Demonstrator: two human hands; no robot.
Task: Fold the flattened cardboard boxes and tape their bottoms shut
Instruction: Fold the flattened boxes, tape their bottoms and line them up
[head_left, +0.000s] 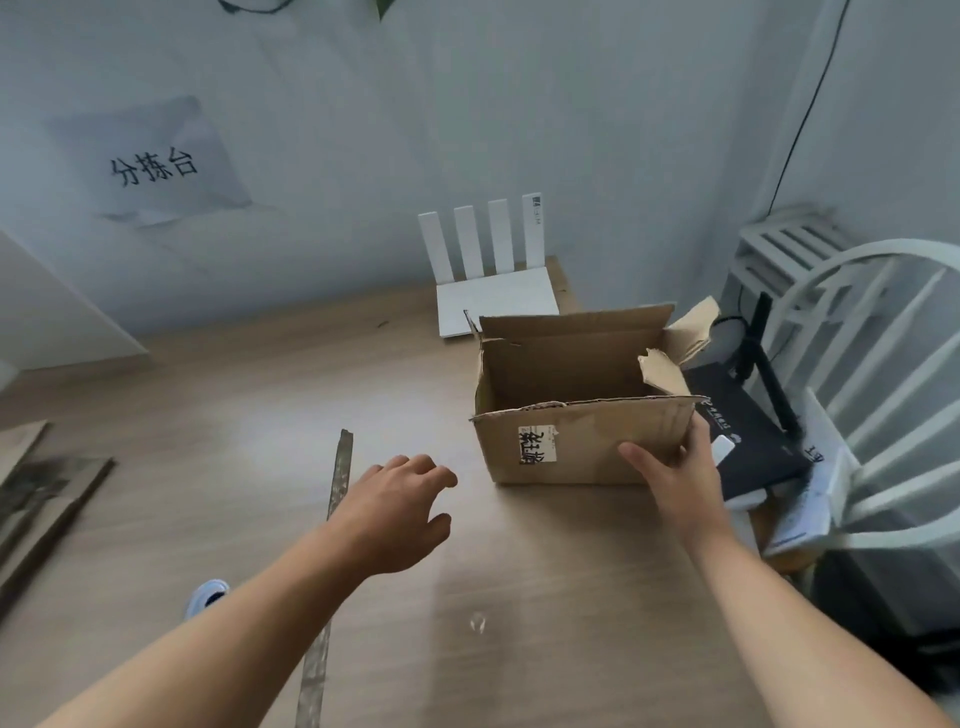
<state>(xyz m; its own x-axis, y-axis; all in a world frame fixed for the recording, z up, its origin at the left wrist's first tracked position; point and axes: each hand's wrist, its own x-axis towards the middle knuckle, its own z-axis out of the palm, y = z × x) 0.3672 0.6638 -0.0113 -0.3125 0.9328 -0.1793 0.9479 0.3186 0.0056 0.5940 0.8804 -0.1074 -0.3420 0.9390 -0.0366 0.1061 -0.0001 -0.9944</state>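
Right grip (675, 483): clamping the near right corner of the cardboard box (566, 447), thumb lying on the front panel.
Left grip (400, 512): hovering loose-fingered, holding nothing, left of the box.
Box: standing open on the wood-grain counter (234, 395); corrugated, flaps ragged.

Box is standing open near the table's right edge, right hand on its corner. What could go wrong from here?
1. The cardboard box sits right beside the black router; turning it with only the right hand could bump the router.
2. Its torn flap may rip further if folded.
3. The tape strip lies flat on the table by the open left hand; it may stick or tangle when lifted.
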